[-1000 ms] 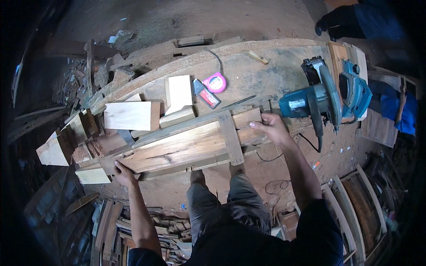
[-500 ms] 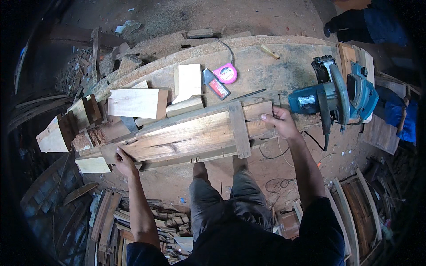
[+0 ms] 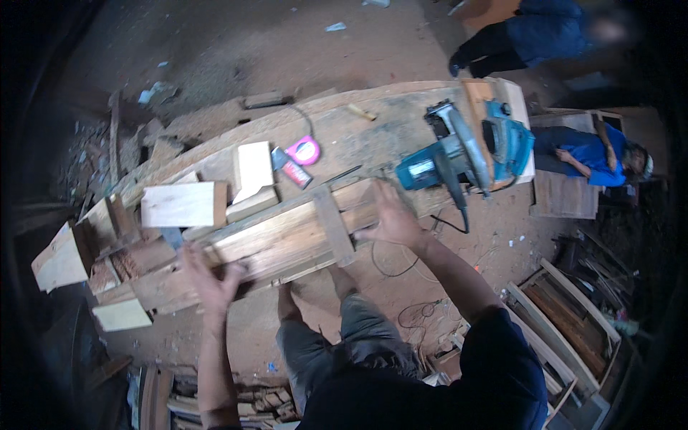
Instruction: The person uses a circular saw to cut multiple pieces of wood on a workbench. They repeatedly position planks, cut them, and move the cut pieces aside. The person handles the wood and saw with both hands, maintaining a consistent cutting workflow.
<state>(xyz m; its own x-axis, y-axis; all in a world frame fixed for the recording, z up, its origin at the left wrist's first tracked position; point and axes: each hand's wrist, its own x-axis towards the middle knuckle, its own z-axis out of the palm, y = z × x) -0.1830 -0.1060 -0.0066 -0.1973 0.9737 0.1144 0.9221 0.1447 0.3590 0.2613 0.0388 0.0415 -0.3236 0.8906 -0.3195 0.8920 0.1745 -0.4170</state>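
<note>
Head view: a person leans over a long wooden frame (image 3: 287,240) lying across the tabletop (image 3: 373,129). The left hand (image 3: 208,276) rests at the frame's near edge, fingers spread wide; the right hand (image 3: 390,218) presses flat on its right end, fingers splayed. A blue circular saw (image 3: 459,154) sits just beside that hand; a pink tape measure (image 3: 306,150) lies behind the frame.

Both hands have shifted on the long wooden frame (image 3: 276,240). The left hand (image 3: 208,276), earlier gripping its near edge at the left end, now lies spread and blurred over that edge. The right hand (image 3: 390,218), earlier clasping the far right end, now rests open-fingered just beside the crosspiece (image 3: 332,226).
</note>
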